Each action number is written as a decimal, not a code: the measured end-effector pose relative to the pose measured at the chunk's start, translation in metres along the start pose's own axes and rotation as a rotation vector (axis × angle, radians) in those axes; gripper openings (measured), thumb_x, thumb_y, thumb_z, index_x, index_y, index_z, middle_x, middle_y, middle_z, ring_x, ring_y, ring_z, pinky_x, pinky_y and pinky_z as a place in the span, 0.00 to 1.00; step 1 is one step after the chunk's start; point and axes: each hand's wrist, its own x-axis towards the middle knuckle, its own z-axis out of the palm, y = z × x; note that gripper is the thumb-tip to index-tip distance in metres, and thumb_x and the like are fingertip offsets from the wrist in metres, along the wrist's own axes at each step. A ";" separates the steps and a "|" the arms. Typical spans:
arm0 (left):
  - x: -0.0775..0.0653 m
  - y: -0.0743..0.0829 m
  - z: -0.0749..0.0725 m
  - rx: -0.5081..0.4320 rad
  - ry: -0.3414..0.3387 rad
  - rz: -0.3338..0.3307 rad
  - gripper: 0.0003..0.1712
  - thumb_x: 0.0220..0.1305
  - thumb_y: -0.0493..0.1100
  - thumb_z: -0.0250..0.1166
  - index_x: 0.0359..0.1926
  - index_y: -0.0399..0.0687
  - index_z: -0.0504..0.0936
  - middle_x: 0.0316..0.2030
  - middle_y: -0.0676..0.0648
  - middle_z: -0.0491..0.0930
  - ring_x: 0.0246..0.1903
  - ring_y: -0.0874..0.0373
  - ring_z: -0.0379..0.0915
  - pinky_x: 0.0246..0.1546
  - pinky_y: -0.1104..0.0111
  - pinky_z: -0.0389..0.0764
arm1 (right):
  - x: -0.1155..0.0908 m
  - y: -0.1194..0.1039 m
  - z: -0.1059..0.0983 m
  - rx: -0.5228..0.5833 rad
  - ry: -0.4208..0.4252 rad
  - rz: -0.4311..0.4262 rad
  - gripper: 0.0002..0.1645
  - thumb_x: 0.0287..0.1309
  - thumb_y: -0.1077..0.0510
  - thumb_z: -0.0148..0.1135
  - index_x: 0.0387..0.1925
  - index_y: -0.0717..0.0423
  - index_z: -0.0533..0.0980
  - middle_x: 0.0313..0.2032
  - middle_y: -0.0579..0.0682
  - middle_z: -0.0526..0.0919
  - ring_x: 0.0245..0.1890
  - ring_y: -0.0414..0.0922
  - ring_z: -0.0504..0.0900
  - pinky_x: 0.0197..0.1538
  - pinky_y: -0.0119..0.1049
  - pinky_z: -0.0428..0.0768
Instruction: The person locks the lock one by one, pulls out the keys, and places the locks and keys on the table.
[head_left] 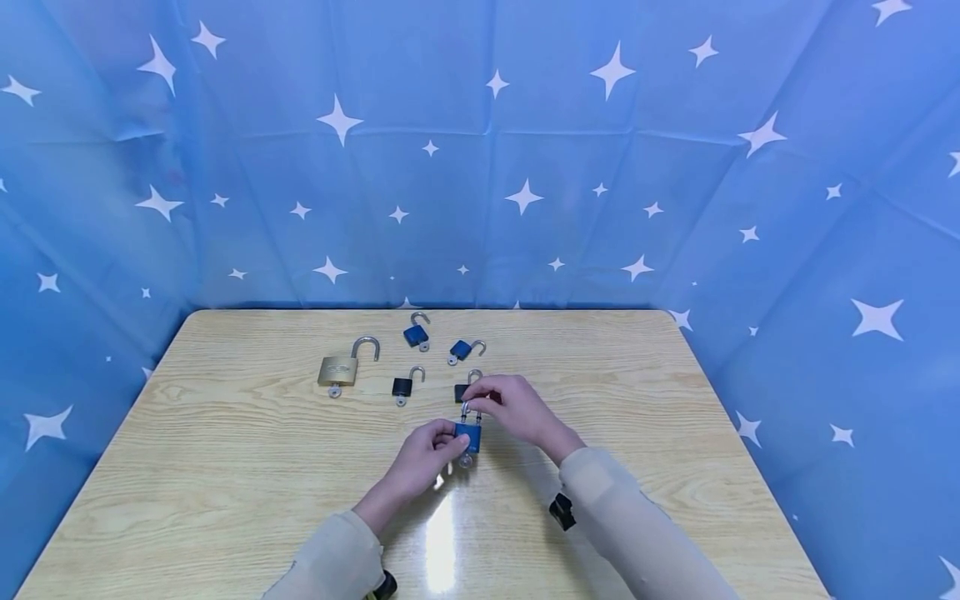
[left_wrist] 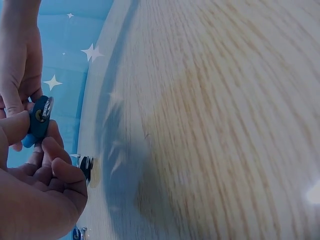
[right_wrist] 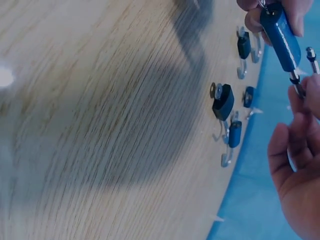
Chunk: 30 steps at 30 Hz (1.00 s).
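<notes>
My left hand [head_left: 426,452] grips the body of a blue padlock [head_left: 468,437], thumb on its front face, above the table. A key [head_left: 466,460] sticks out of the padlock's bottom, and it also shows in the left wrist view. With thumb and fingers, my right hand [head_left: 519,410] pinches the top of the metal shackle [head_left: 464,412]. In the right wrist view one shackle leg runs into the blue body [right_wrist: 281,40], while the other leg's tip [right_wrist: 311,54] stands free outside it. Just behind the right fingers lies a black padlock [head_left: 461,392], partly hidden.
On the wooden table [head_left: 225,467] lie several more padlocks with raised shackles and keys: a large brass one [head_left: 337,370], a black one [head_left: 402,387] and two small blue ones [head_left: 415,335] further back. A blue star-patterned curtain [head_left: 450,208] hangs behind the table.
</notes>
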 end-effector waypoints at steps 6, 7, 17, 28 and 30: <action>0.000 -0.001 0.000 0.040 -0.023 0.041 0.17 0.67 0.50 0.59 0.44 0.40 0.80 0.31 0.45 0.78 0.26 0.53 0.67 0.23 0.70 0.67 | 0.001 -0.003 0.002 -0.030 0.017 0.002 0.06 0.63 0.55 0.61 0.38 0.43 0.82 0.33 0.39 0.82 0.25 0.41 0.72 0.30 0.35 0.74; 0.000 -0.002 0.000 0.044 -0.021 0.044 0.17 0.67 0.51 0.60 0.43 0.40 0.81 0.31 0.45 0.78 0.26 0.53 0.68 0.23 0.70 0.68 | 0.000 -0.004 0.003 -0.032 0.018 0.004 0.06 0.63 0.55 0.61 0.38 0.43 0.82 0.33 0.39 0.81 0.24 0.41 0.71 0.29 0.35 0.74; 0.001 0.000 0.002 0.050 -0.006 0.008 0.17 0.65 0.52 0.62 0.37 0.42 0.81 0.27 0.45 0.76 0.21 0.59 0.64 0.21 0.70 0.65 | 0.002 -0.004 0.005 -0.081 0.021 0.029 0.06 0.62 0.52 0.62 0.38 0.43 0.83 0.33 0.35 0.82 0.23 0.40 0.72 0.28 0.35 0.73; 0.004 -0.003 0.005 0.005 -0.020 0.020 0.16 0.63 0.51 0.64 0.39 0.41 0.82 0.29 0.44 0.82 0.25 0.54 0.69 0.23 0.71 0.66 | 0.002 -0.004 0.006 -0.103 0.049 0.029 0.08 0.62 0.51 0.61 0.38 0.47 0.83 0.31 0.35 0.81 0.23 0.40 0.71 0.27 0.35 0.73; 0.005 -0.004 0.006 -0.004 -0.020 0.015 0.15 0.64 0.49 0.63 0.39 0.40 0.83 0.30 0.42 0.83 0.27 0.52 0.71 0.24 0.70 0.67 | 0.002 -0.004 0.006 -0.098 0.062 0.029 0.07 0.62 0.51 0.62 0.37 0.45 0.83 0.31 0.34 0.81 0.22 0.40 0.71 0.27 0.36 0.73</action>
